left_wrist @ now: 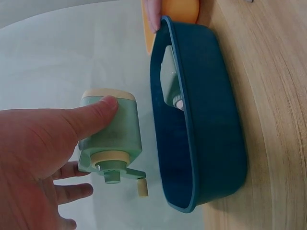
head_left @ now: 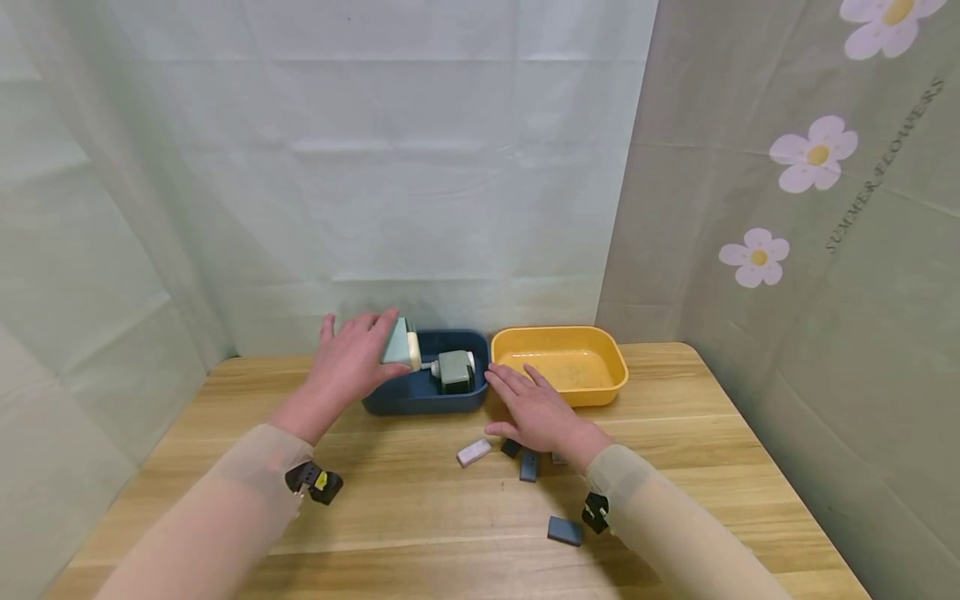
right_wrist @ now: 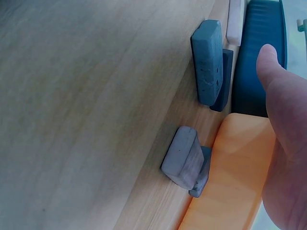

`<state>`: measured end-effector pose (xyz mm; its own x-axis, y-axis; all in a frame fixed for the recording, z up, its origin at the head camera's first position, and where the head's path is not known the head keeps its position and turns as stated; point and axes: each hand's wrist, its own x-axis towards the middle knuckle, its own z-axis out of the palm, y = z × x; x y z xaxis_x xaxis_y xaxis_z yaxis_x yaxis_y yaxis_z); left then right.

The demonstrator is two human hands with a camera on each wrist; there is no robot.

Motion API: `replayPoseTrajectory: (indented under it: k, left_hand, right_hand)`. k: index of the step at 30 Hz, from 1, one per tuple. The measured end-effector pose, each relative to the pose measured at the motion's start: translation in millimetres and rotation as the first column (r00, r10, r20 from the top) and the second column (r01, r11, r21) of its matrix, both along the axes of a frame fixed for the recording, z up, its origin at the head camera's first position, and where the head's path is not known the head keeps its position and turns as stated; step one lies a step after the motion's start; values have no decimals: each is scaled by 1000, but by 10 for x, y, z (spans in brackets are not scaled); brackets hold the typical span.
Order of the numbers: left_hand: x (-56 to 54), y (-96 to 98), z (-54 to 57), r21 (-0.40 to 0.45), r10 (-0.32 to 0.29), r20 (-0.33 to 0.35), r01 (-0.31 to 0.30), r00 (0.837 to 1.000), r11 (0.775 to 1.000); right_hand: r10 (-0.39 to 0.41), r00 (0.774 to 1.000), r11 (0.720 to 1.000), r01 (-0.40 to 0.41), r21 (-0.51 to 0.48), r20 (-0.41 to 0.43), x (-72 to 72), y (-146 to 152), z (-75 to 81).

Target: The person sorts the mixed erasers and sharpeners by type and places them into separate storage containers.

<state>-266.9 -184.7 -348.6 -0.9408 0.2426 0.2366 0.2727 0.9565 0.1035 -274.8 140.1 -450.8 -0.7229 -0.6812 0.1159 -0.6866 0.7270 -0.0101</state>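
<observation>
Mint-green and cream, with a plasticky look, the crank device (left_wrist: 117, 127) is held by the left grip (head_left: 352, 358), thumb pressed on one broad side near the cream cap and fingers round behind. Seen from the head, it hangs at ten o'clock of the centre of the blue bin (head_left: 423, 405), raised above the rim. A second crank device (head_left: 455, 369), grey-green, lies at three o'clock inside that bin.

Such a body should be light for its bulk, rigid, and unlikely to dent under a firm squeeze. Its smooth faces may slide a little if pinched only by the tips, so the flat sides deserve a wide hold. The crank handle (left_wrist: 142, 187) juts from the end away from the cap; being thin and probably free to turn, it looks the likeliest part to snag or snap, and makes a poor handhold.

At four o'clock from the held piece, the right grip (head_left: 534, 414) is empty, fingers extended where the blue bin meets the yellow bin (head_left: 602, 395); whether it touches either rim is hard to tell. On the surface (head_left: 405, 517), a pale block (head_left: 474, 452) sits at five o'clock from the blue bin.
</observation>
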Motion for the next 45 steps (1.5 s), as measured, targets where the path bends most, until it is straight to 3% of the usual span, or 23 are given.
replayPoseTrajectory:
  k: [10, 28, 45]
  left_hand:
    - [-120, 7, -105, -8, 20, 50, -20, 999, 1000]
    - [-223, 19, -291, -9, 23, 90, -22, 996, 1000]
    - [-335, 22, -439, -38, 49, 169, -43, 984, 998]
  right_hand:
    - [0, 1000, 1000, 0, -4, -7, 7, 8, -16]
    - [1, 1000, 1000, -1, -5, -10, -8, 6, -43]
    - [-2, 1000, 1000, 2, 1, -6, -26, 5, -30]
